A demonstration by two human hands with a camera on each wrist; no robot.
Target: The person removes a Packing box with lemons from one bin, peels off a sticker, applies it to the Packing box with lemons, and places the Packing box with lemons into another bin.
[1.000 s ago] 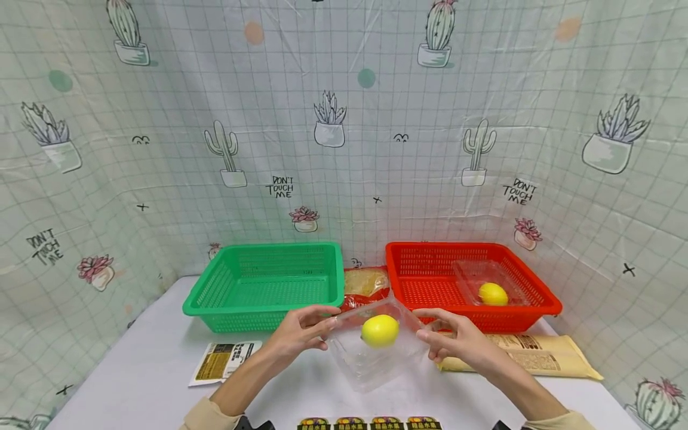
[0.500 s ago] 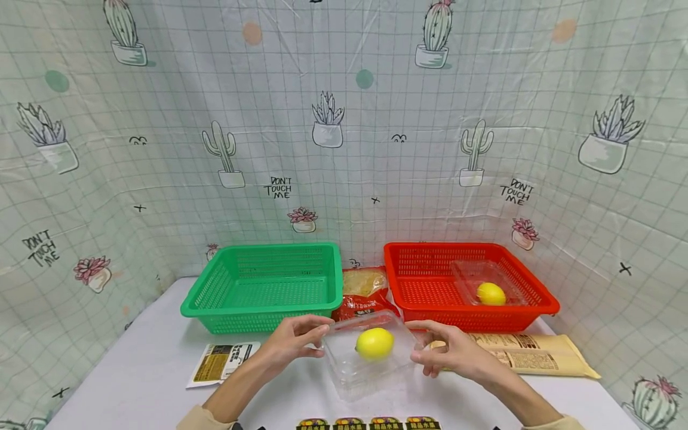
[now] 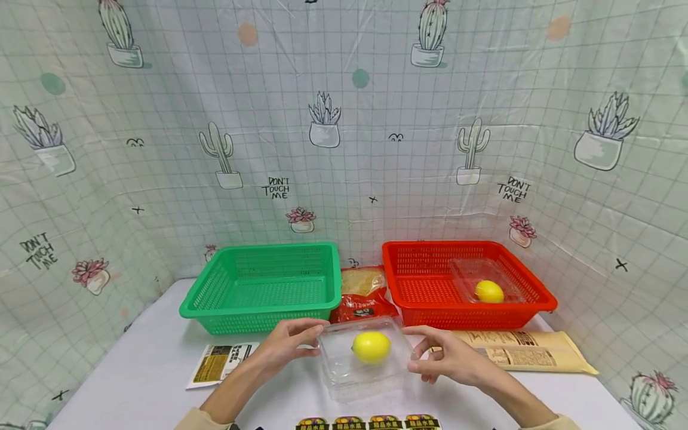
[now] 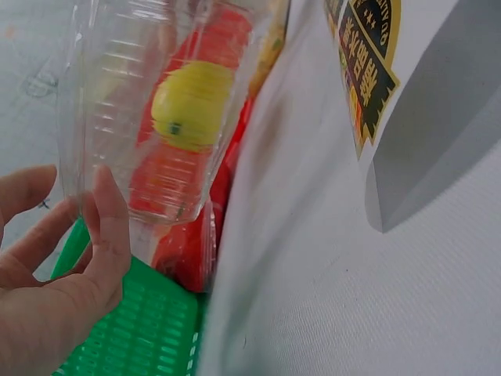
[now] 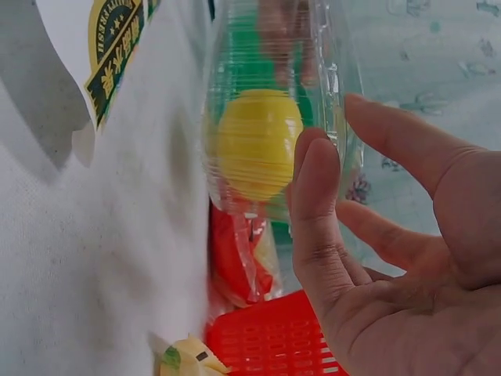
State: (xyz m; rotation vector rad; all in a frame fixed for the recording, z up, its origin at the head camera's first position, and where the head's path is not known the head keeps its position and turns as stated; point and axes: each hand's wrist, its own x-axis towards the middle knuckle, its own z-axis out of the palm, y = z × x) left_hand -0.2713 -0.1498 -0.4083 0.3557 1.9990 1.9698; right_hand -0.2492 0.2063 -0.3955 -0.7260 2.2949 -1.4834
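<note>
A clear plastic fruit box (image 3: 344, 379) with a yellow lemon (image 3: 371, 347) inside is held just in front of the two baskets. My left hand (image 3: 292, 343) pinches the box's left rim between thumb and fingers. On the opposite side my right hand (image 3: 446, 356) grips the right rim the same way. Both wrist views show the box's ribbed wall above the white table, with the lemon (image 5: 260, 143) low in it. Fingertips behind the clear rim are partly blurred.
Behind stand a green basket (image 3: 260, 309) and a red basket (image 3: 473, 315); the red one holds another clear box with a lemon (image 3: 490, 291). A red bag (image 3: 362, 304) lies between them. A flat packet (image 3: 221, 363), a tan pack (image 3: 529, 352) and several fruit labels (image 3: 349, 423) lie around.
Both hands have lowered the box toward me and slightly left, and its turned, tilted rim has become more level. The lemon inside has moved along with it.
</note>
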